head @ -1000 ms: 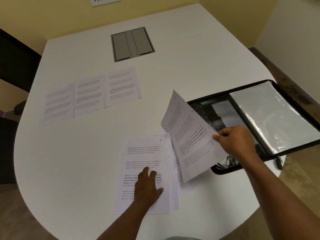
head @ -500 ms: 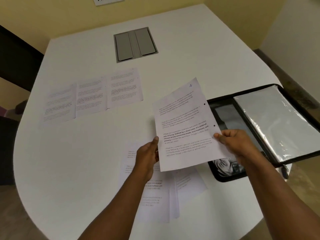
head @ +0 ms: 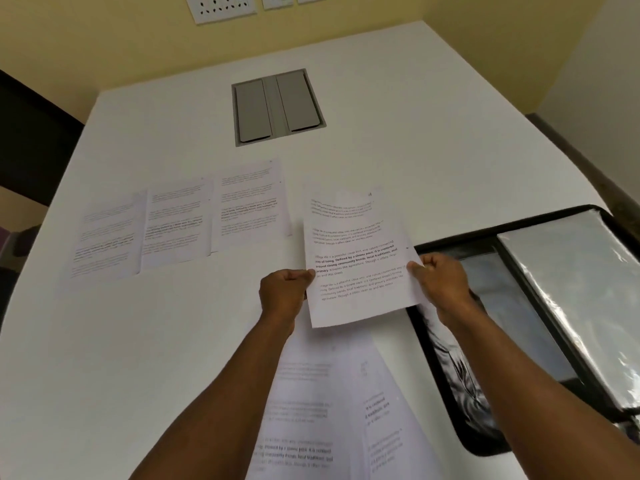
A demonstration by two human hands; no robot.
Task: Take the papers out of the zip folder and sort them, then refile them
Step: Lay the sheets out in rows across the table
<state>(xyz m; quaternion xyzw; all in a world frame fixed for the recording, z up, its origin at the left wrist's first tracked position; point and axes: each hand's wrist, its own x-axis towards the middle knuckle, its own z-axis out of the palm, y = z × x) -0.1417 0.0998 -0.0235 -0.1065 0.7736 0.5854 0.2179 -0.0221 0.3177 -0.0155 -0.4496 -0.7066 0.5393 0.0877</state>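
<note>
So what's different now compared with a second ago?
The left hand left the near stack of papers and took the sheet's left edge. Both hands now pinch it, the right hand as before, and have carried it forward beside the row of three sheets. Row, stack and open zip folder stayed put.

Matt paper sheet, glossy plastic sleeve, smooth white table.

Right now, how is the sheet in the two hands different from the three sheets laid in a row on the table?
The held sheet is off the table, pinched at its edges by the left hand and right hand; the three sheets in a row lie flat, untouched. The held sheet is single; the row's sheets slightly overlap. All are white printed pages.
</note>
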